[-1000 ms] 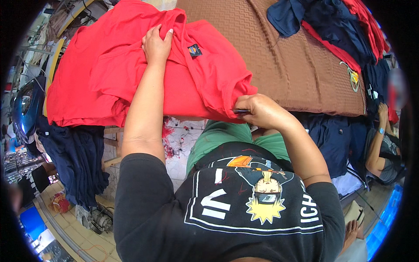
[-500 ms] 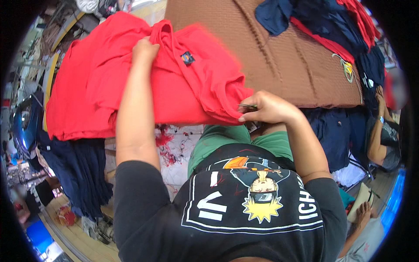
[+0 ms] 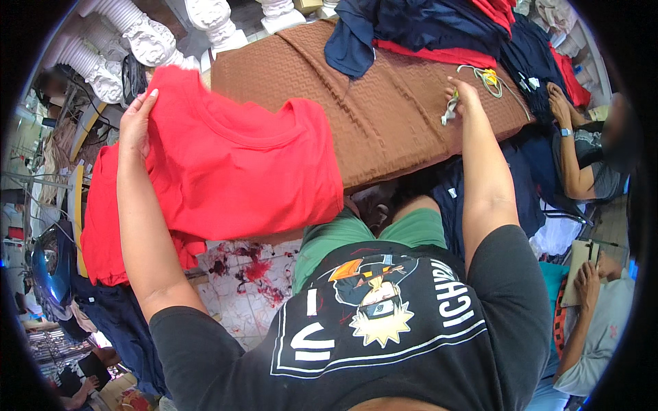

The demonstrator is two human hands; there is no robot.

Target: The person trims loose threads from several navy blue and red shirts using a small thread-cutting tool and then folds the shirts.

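Note:
A red T-shirt (image 3: pixel 253 185) lies across the left part of the brown-covered table, its round neckline toward the table's middle and its lower folds hanging over the near edge. My left hand (image 3: pixel 139 123) is closed on the cloth at the shirt's far left, lifting that part. Out over the right half of the table, my right hand (image 3: pixel 464 96) is closed around small thread snips (image 3: pixel 449 109), whose pale blades point down from the fingers. The snips are partly hidden by the hand and apart from the shirt.
Navy and red garments (image 3: pixel 432 31) are heaped at the far right, beside a looped cord with a yellow piece (image 3: pixel 489 77). White carved columns (image 3: pixel 147 38) stand beyond the table. Two people sit at the right. Red and dark thread scraps (image 3: pixel 253 267) litter the tiled floor.
My right hand has left the shirt's edge and moved far and right with the snips. My left hand has shifted left, and the neckline now lies face up; the inner label no longer shows.

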